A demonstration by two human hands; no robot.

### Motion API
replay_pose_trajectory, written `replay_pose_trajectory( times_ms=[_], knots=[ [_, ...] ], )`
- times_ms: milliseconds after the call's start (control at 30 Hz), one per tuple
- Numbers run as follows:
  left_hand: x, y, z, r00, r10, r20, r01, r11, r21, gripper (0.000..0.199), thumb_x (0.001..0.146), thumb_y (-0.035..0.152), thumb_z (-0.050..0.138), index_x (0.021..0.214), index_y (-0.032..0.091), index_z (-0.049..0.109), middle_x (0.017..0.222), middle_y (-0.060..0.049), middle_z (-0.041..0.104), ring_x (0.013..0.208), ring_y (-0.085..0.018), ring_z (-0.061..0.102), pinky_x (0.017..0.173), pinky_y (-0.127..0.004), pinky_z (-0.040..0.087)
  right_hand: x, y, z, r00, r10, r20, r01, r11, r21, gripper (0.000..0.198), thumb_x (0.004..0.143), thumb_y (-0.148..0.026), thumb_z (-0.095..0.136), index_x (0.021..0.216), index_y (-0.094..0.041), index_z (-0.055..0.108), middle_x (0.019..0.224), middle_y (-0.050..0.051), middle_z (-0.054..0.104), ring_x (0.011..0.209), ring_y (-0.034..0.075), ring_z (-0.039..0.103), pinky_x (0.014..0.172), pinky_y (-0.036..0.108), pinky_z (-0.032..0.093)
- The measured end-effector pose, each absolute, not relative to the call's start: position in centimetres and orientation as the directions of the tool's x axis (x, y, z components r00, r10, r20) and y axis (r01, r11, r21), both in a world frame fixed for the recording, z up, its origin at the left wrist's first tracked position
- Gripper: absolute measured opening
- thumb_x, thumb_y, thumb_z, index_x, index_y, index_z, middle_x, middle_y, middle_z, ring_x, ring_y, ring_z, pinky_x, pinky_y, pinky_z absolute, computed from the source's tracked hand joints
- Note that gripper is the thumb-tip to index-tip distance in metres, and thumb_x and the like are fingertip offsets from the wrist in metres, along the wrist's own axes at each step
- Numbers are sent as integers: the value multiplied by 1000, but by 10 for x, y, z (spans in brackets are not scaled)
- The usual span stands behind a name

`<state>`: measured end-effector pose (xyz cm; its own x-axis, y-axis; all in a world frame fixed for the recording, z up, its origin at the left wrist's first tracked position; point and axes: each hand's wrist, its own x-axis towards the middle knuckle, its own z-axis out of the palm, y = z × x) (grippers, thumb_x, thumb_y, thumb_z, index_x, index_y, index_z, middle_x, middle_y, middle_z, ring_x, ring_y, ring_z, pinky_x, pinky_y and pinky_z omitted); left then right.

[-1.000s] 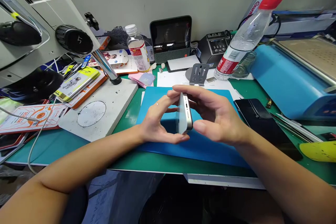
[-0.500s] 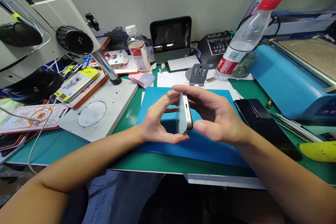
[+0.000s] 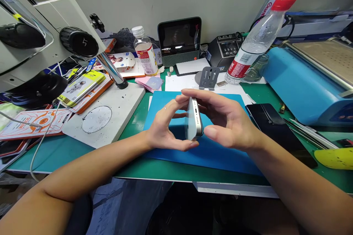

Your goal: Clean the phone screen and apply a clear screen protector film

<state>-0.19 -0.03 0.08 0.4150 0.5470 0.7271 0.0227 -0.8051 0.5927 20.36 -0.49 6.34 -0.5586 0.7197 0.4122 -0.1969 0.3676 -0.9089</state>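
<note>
A smartphone [image 3: 195, 118] stands on its long edge above the blue mat [image 3: 176, 158], its end with the charging port and speaker holes turned toward me. My left hand [image 3: 168, 126] clasps it from the left, thumb under the lower edge and fingers at the upper edge; a ring is on one finger. From the right, my right hand [image 3: 227, 123] curves around the phone, its fingers along the top edge and its thumb close to the lower corner. The far end of the phone is hidden behind the fingers.
To the left stands a microscope on a white base [image 3: 116, 117], beside boxed parts [image 3: 82, 86]. Bottles [image 3: 248, 55], a grey phone stand [image 3: 209, 78] and a screen device [image 3: 179, 38] line the back. On the right lie a dark phone [image 3: 278, 132] and a blue machine [image 3: 306, 84].
Almost nothing differs. Both hands hold the phone in the same place, with at most a very slight shift of the right thumb by the lower corner.
</note>
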Motion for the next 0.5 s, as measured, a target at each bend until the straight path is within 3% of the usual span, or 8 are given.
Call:
replay_pose_trajectory(
  times_ms=[500],
  knots=[
    [-1,-1,-2,399,565,722,64,-803,593,104,73,54,87,158,23,36,140,-18,61,120,-35,69,77,-37,68,205,-3,61,-584,701,409,-209,357,-910,66,79,-21,73,143,-31,62,143,4,67,131,29,63,109,42,53]
  ],
)
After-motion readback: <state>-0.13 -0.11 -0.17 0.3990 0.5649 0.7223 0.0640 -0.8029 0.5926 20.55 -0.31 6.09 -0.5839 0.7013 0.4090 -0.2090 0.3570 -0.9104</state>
